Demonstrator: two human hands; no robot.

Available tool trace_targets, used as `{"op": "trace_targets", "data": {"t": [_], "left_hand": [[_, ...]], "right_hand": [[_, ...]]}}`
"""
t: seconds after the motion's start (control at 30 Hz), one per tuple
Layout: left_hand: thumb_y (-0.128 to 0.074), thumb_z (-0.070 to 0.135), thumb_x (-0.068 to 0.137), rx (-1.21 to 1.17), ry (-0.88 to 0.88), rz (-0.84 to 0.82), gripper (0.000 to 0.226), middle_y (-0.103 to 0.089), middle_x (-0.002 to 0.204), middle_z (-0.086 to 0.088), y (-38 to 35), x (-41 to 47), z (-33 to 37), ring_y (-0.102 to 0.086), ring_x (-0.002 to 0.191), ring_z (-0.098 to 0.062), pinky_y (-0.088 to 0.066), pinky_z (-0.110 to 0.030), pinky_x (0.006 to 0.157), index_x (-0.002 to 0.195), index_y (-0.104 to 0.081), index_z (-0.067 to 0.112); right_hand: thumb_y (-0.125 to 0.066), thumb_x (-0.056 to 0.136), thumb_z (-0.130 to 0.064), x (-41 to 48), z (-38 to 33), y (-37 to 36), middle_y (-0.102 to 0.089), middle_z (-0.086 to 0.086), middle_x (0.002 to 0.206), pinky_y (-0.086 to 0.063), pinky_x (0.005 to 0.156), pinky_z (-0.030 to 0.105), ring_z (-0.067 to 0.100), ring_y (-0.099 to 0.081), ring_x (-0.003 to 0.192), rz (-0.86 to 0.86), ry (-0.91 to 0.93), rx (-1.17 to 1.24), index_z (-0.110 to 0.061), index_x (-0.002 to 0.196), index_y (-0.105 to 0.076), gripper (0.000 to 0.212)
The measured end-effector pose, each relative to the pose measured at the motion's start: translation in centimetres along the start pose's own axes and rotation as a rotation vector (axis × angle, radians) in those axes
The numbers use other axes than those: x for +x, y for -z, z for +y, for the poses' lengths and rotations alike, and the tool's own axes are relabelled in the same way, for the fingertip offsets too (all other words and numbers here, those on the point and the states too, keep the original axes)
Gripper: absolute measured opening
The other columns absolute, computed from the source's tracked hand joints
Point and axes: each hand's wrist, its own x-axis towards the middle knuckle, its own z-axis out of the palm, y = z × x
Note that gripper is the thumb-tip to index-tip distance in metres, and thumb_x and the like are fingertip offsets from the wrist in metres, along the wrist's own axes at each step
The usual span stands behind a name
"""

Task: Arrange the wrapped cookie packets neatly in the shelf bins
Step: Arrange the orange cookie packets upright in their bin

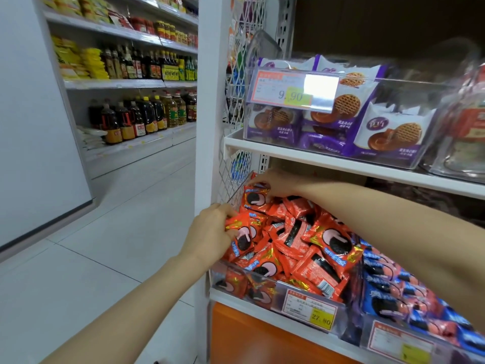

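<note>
A clear plastic bin (pixel 265 281) on the lower shelf is heaped with several red-orange wrapped cookie packets (pixel 309 248). My left hand (pixel 210 232) grips a small stack of these packets (pixel 242 233) at the bin's left front corner. My right hand (pixel 275 182) reaches across to the bin's back left and pinches one upright red packet (pixel 256 197) by its top edge. To the right, a second bin holds several blue cookie packets (pixel 393 290).
The shelf above carries a clear bin of purple waffle-cookie packs (pixel 341 122) with a price tag (pixel 286 90). A white mesh side panel (pixel 233 169) bounds the shelf on the left. Beyond it lies a tiled aisle (pixel 105 232) and shelves of oil bottles (pixel 141 116).
</note>
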Motion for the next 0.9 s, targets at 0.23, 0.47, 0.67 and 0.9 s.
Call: {"op": "trace_targets", "data": {"t": [0.23, 0.47, 0.67, 0.9], "left_hand": [[-0.069, 0.003, 0.079, -0.303, 0.015, 0.098, 0.022, -0.057, 0.084, 0.006, 0.5, 0.0, 0.6, -0.052, 0.064, 0.000, -0.039, -0.005, 0.056, 0.087, -0.059, 0.019], [-0.066, 0.002, 0.082, -0.395, 0.002, 0.230, 0.024, -0.058, 0.081, 0.006, 0.8, -0.2, 1.5, -0.056, 0.075, -0.002, -0.040, 0.000, 0.063, 0.096, -0.054, 0.016], [-0.058, 0.002, 0.086, -0.091, -0.116, 0.022, 0.017, -0.065, 0.097, -0.007, 0.7, -0.5, -0.3, -0.062, 0.089, -0.021, -0.051, -0.033, 0.081, 0.103, -0.058, 0.006], [-0.067, 0.010, 0.082, 0.190, -0.197, -0.502, 0.040, -0.058, 0.121, -0.008, -3.0, 2.2, -0.9, -0.054, 0.109, -0.023, -0.040, -0.024, 0.088, 0.120, -0.055, 0.008]], "right_hand": [[-0.066, 0.084, -0.025, -5.7, -4.5, 2.8, -0.066, 0.012, 0.103, -0.046, 0.085, 0.033, 0.018, -0.059, 0.092, 0.003, 0.137, 0.573, -0.019, 0.105, -0.065, 0.022], [-0.078, 0.075, -0.021, -8.8, -5.9, 2.0, -0.057, -0.017, 0.064, -0.036, 0.060, 0.014, -0.002, -0.049, 0.060, -0.053, 0.051, 0.588, -0.018, 0.081, -0.061, 0.018], [-0.068, 0.085, -0.021, -8.5, -4.6, 2.9, -0.058, 0.007, 0.117, -0.045, 0.088, 0.030, 0.023, -0.057, 0.105, 0.195, -0.115, 0.663, -0.012, 0.130, -0.045, 0.051], [-0.066, 0.086, -0.035, -11.2, -3.7, 2.9, -0.044, 0.003, 0.143, -0.030, 0.099, 0.020, 0.020, -0.041, 0.131, 0.303, -0.218, 0.605, -0.018, 0.142, -0.038, 0.066]]}}
